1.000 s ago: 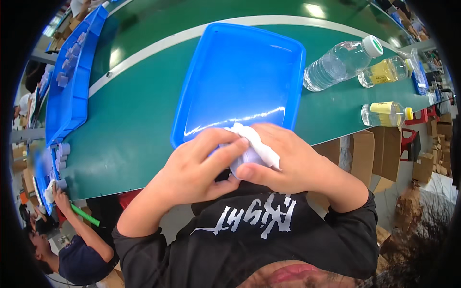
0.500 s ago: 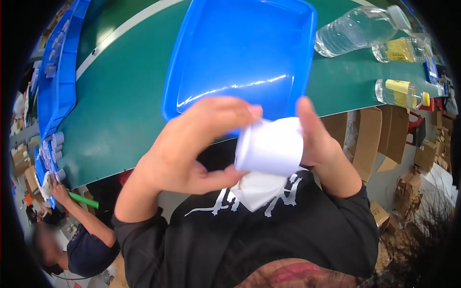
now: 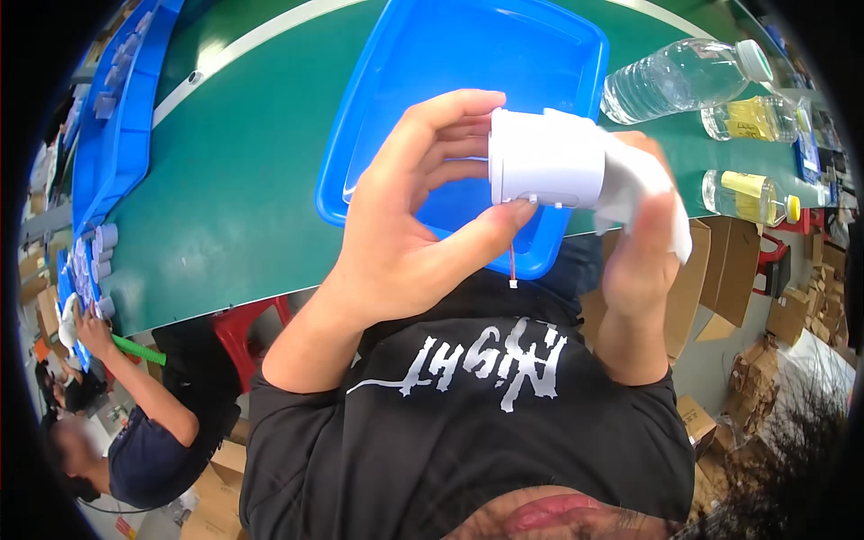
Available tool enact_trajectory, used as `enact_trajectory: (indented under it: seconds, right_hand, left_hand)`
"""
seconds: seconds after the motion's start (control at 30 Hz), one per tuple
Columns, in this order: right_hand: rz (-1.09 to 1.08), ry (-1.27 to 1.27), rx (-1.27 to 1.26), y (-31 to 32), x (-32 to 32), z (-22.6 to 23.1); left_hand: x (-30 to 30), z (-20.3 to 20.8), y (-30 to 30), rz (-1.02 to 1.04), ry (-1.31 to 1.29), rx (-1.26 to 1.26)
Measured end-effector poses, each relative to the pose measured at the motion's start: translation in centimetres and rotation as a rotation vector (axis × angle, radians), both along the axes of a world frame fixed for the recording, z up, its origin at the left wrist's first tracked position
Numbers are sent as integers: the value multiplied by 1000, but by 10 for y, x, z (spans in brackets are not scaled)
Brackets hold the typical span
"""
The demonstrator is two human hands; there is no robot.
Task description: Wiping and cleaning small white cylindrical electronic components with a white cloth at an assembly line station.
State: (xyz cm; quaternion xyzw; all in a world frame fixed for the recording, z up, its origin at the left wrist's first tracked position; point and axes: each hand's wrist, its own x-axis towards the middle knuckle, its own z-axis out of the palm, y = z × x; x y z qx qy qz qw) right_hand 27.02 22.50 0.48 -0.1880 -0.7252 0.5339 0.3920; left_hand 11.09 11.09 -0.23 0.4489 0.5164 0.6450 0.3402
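white cylinder [image 3: 547, 162] looks like smooth plastic, kinda satiny. the crumpled white sheet [image 3: 624, 171] is cloth or paper, can't tell. blue tray [image 3: 486, 58]: glossy plastic. table [image 3: 234, 180] is smooth, bottle [image 3: 675, 83] clear shiny plastic.

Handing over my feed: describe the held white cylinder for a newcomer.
Find the big blue tray on the green table. Overlapping it in view, the left hand grips the white cylinder. Unlike the crumpled white wipe beside it, it's straight-sided, with a thin red wire below.
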Motion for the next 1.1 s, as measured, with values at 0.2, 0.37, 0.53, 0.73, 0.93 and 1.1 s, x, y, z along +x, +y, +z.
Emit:
enact_trajectory:
  seconds: [0.2,0.37,0.53,0.73,0.93,1.1]
  right_hand:
    - [-10,-122,-68,-7,-4,-1]
    - [48,-57,114,-6,-7,-6]
    - [25,-64,209,-13,-2,-10]
    - [86,-102,-150,-10,-8,-5]
    - [76,-56,-253,-12,-4,-9]
    - [-13,7,275,-12,2,-11]
  left_hand:
    - [-1,-5,0,39,-36,-14]
    - [-2,-3,-1,35,-126,-22]
    - [0,0,-7,-32,-130,5]
    - [-11,-16,-7,86,428,163]
    - [-14,-26,2,177,676,292]
    - [-4,3,-14,-50,14,-6]
